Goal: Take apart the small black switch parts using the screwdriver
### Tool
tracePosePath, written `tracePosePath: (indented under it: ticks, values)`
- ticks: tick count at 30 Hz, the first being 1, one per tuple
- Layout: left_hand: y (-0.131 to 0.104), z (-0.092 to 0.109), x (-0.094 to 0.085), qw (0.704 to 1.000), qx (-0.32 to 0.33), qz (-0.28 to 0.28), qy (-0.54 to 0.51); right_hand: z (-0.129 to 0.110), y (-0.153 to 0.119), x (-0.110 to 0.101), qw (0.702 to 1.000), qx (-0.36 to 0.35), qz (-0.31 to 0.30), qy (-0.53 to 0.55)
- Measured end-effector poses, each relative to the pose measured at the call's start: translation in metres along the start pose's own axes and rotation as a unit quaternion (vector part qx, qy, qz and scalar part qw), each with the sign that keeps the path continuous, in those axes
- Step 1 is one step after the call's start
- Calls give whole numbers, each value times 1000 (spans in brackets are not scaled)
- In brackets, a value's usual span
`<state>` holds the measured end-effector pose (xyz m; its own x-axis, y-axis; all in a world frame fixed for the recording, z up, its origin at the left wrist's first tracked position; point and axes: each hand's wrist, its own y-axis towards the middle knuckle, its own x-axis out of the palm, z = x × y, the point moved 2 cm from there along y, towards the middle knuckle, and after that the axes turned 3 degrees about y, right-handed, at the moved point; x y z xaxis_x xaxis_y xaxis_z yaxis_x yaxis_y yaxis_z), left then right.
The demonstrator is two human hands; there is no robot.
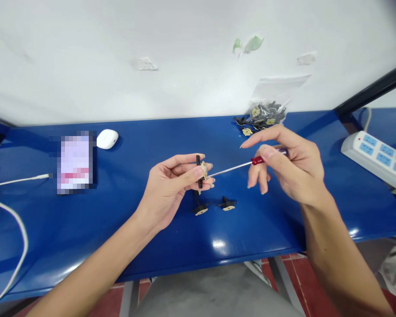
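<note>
Between the thumb and fingers of my left hand [174, 180] is a small black part with a brass-coloured metal plate [203, 170], held above the table. My right hand [290, 165] grips a screwdriver [231, 169] by its dark red handle, index finger stretched out past it. The shaft points left and its tip meets the plate side of the held part; the exact contact point is too small to make out. Below the hands, similar black parts lie on the table, one at the left [201, 209] and another at the right [229, 204].
A clear plastic bag [272, 105] with several such parts lies at the back of the blue table [145, 136], against the white wall. At the left are a pixelated phone [75, 163], a white case [107, 139] and a white cable [23, 229]. A power strip [379, 154] sits at the right.
</note>
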<state>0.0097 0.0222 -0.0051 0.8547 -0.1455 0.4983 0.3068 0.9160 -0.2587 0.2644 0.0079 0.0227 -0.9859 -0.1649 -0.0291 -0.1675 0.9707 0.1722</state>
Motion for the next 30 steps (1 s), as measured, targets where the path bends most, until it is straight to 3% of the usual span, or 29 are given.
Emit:
tracePosePath:
  ticks: [7,15,21,26,30]
  values:
    - [2,4,-3,1000,13,14,9,1,2,1,998,-50,30,-22]
    - [0,-3,0,999,-12,20,32,-4,-1,-1,998,-43,25,-37]
    - [6,0,-5,999,2,38,34,-5,-4,0,998,-18,-27,-57]
    - [8,2,-7,998,6,43,34,-4,-3,2,996,-48,11,-76]
    - [7,1,-4,999,0,38,39,-2,-1,3,996,-34,14,-80]
